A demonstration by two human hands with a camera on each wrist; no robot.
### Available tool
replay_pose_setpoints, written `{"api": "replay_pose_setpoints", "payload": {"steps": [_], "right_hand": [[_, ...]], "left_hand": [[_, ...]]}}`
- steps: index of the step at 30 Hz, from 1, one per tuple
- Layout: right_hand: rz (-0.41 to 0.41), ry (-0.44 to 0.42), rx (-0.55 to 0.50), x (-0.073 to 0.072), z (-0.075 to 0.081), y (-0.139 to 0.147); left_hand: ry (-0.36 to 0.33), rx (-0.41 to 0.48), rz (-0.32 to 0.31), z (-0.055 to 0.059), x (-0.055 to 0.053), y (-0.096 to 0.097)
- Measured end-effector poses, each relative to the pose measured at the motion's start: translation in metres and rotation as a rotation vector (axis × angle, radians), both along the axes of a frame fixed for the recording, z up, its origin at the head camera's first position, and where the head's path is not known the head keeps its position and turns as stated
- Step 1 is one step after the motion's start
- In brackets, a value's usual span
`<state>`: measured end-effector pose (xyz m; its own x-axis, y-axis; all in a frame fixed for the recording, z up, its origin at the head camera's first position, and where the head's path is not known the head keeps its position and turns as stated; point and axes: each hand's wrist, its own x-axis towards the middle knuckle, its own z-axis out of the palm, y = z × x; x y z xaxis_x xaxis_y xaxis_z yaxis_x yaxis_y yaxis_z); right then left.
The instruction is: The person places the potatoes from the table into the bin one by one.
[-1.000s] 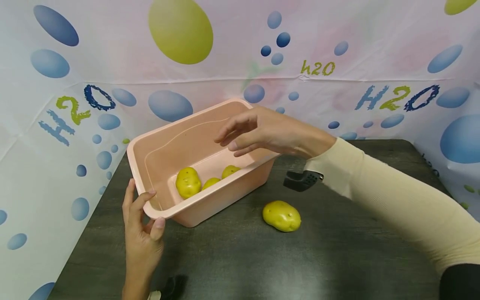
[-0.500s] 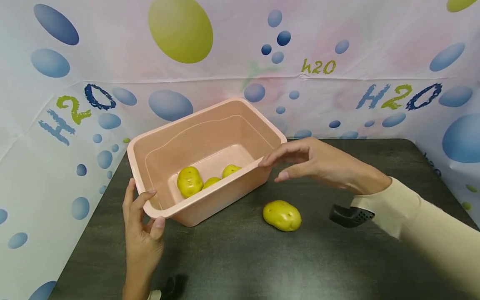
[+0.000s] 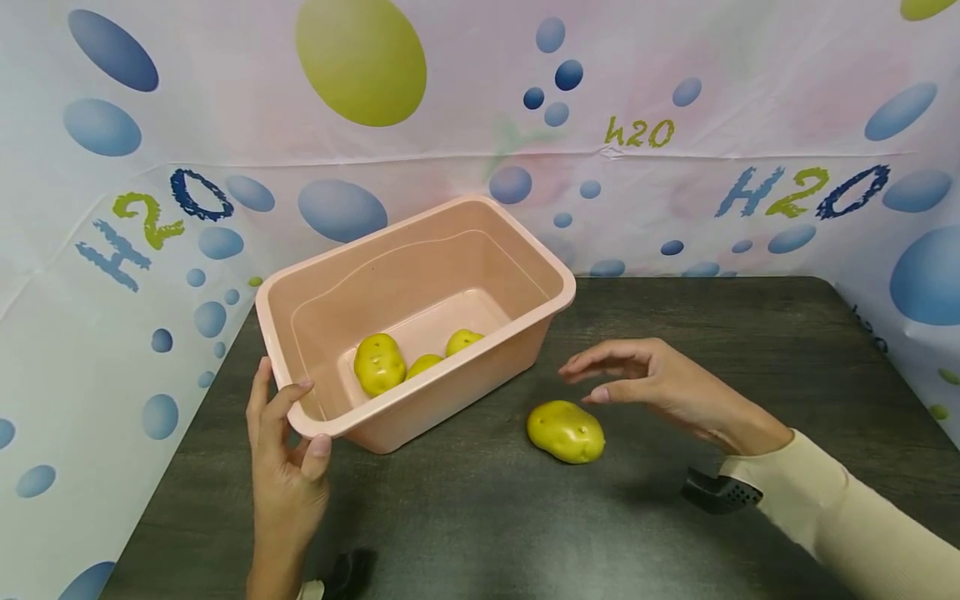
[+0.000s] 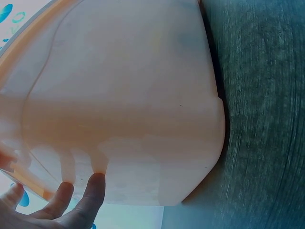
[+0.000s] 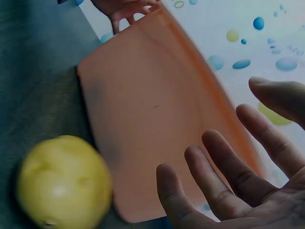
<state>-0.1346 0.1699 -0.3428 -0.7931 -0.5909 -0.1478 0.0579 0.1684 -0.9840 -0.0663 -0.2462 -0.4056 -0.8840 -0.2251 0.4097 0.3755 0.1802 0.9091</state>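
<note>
A pink plastic basin [image 3: 420, 258] stands on the dark table, turned at an angle. Inside it lie three yellow potatoes, the largest potato [image 3: 379, 364] near the left end. My left hand [image 3: 288, 475] grips the basin's near-left corner, thumb outside and a finger over the rim; the left wrist view shows fingertips [image 4: 98, 180] against the outer wall. On the table in front of the basin lies another yellow potato [image 3: 566, 432]. Just above and right of it hovers my right hand [image 3: 660, 387], holding nothing, fingers loosely bent and spread apart. In the right wrist view this potato [image 5: 64, 183] sits below the fingers.
Behind the table [image 3: 750, 333] hangs a white printed cloth [image 3: 450, 150] with blue and green ovals, which also runs along the left and right sides. A black wrist device [image 3: 720, 492] sits under my right wrist.
My right hand has left its place over the basin, moving right and down toward the potato on the table. The left hand and basin stay where they were.
</note>
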Motion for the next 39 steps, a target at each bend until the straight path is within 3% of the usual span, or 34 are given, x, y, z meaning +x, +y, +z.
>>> {"api": "replay_pose_setpoints", "payload": {"steps": [7, 16, 28, 35, 39], "right_hand": [[-0.054, -0.009, -0.022, 0.006, -0.027, 0.005], [-0.175, 0.144, 0.039, 0.011, -0.053, 0.001], [-0.116, 0.245, 0.03, 0.011, -0.086, -0.014], [-0.101, 0.24, 0.048, 0.009, -0.093, -0.022], [-0.104, 0.289, 0.099, 0.009, -0.094, -0.026]], "left_hand": [[-0.011, 0.001, 0.003, 0.003, 0.001, 0.0], [-0.019, -0.037, 0.017, 0.001, 0.002, 0.0], [-0.003, -0.046, 0.013, 0.002, 0.003, 0.0], [-0.013, -0.057, 0.024, -0.001, 0.003, 0.0], [-0.023, -0.05, 0.025, -0.003, 0.002, -0.001]]}}
